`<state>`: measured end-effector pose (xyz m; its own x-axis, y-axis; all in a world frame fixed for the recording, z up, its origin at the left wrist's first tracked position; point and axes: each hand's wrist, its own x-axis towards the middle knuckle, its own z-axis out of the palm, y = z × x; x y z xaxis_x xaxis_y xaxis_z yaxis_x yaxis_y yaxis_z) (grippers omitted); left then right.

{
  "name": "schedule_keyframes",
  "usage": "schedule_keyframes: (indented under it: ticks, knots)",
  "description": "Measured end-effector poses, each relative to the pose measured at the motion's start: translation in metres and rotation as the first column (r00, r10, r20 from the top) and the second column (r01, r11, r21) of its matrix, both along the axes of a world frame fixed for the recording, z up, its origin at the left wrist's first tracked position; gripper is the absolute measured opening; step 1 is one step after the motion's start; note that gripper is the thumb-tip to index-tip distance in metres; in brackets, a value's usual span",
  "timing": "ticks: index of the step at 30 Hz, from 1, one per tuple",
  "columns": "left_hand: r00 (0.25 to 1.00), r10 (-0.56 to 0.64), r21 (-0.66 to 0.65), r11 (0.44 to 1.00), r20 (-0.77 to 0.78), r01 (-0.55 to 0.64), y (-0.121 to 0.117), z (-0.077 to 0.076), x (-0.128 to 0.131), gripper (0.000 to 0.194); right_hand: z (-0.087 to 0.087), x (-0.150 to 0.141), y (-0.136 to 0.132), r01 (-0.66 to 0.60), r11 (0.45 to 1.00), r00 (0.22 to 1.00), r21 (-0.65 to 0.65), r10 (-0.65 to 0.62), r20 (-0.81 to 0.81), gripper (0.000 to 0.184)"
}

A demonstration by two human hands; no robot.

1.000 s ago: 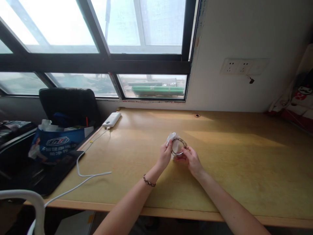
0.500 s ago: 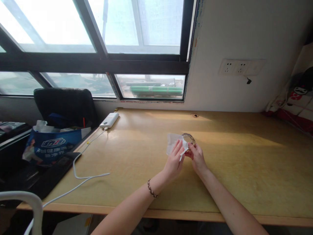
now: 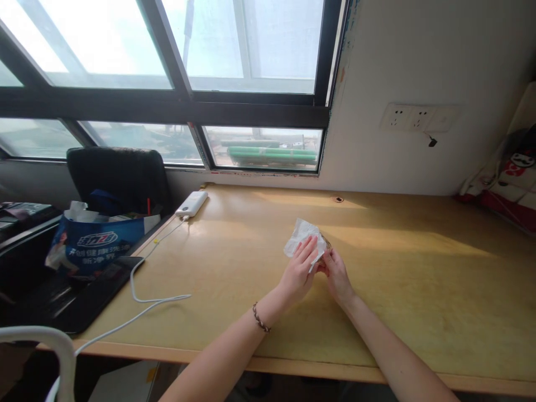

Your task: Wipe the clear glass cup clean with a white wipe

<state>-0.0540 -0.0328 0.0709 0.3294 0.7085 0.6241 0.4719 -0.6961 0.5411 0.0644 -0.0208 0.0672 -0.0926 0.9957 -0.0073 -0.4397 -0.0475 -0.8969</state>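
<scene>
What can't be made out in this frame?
All in the head view:
Curved brown-edged object: mostly hidden by crumpled white tissue and left hand.
Right hand: some fingertips hidden by the object.
Blue printed bag: lower contents behind its front.
Curved white tube: cut off by left edge.
Small black piece below sockets: too small.

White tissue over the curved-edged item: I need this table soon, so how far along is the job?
Already done: the tissue is spread over much of the curved-edged item.
In hand: the left hand lies over the tissue; the right hand's grip is on the item's edge.
Apparently left: uncovering the item and freeing both hands. The covered surface's condition is hidden.
</scene>
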Motion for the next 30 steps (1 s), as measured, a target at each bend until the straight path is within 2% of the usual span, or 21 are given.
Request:
schedule_keyframes:
  ticks: [5,9,12,14,16,18,20,22,24,26,28,30]
  knots:
    - [0.999,-0.003,-0.003,1.000,0.040,0.003,0.000,0.005,-0.001,0.041,0.008,-0.004,0.000,-0.080,0.997,0.994,0.006,0.080,-0.077,0.038]
    - [0.992,-0.058,-0.015,0.998,0.111,0.060,-0.005,0.002,-0.005,0.035,0.003,0.001,0.007,0.009,1.000,0.999,0.003,-0.009,-0.041,0.027]
    - [0.982,-0.034,-0.138,0.989,0.185,0.060,-0.010,-0.005,-0.006,0.026,0.001,0.006,0.013,0.106,0.993,0.994,0.042,-0.105,-0.016,0.021]
    - [0.952,0.079,-0.275,0.962,0.295,0.006,-0.009,-0.009,-0.005,0.031,0.003,0.008,0.014,0.134,0.985,0.989,0.105,-0.140,0.051,0.021]
    - [0.847,0.252,-0.431,0.902,0.468,-0.030,-0.003,-0.009,-0.004,0.037,0.005,0.011,0.013,0.151,0.967,0.967,0.203,-0.187,0.171,0.021]
    - [0.652,0.414,-0.570,0.821,0.635,0.034,0.008,-0.007,-0.004,0.037,0.005,0.014,0.011,0.166,0.932,0.906,0.322,-0.272,0.323,0.021]
    - [0.440,0.517,-0.640,0.743,0.734,0.194,0.017,-0.004,-0.006,0.034,0.002,0.016,0.009,0.143,0.883,0.782,0.448,-0.378,0.496,0.020]
    - [0.291,0.573,-0.640,0.649,0.767,0.410,0.023,-0.002,-0.007,0.034,-0.001,0.018,0.007,0.040,0.826,0.605,0.562,-0.468,0.644,0.021]
    - [0.242,0.584,-0.589,0.528,0.775,0.612,0.024,-0.002,-0.008,0.038,-0.002,0.018,0.006,-0.130,0.765,0.452,0.631,-0.521,0.724,0.021]
    - [0.246,0.552,-0.529,0.442,0.797,0.724,0.023,-0.002,-0.008,0.043,0.000,0.015,0.003,-0.274,0.704,0.382,0.656,-0.546,0.746,0.019]
    - [0.249,0.515,-0.499,0.432,0.820,0.751,0.021,-0.004,-0.008,0.043,0.004,0.011,0.001,-0.341,0.659,0.384,0.670,-0.553,0.739,0.022]
    - [0.243,0.510,-0.500,0.457,0.825,0.736,0.022,-0.007,-0.007,0.039,0.008,0.008,-0.002,-0.321,0.645,0.440,0.694,-0.547,0.712,0.029]
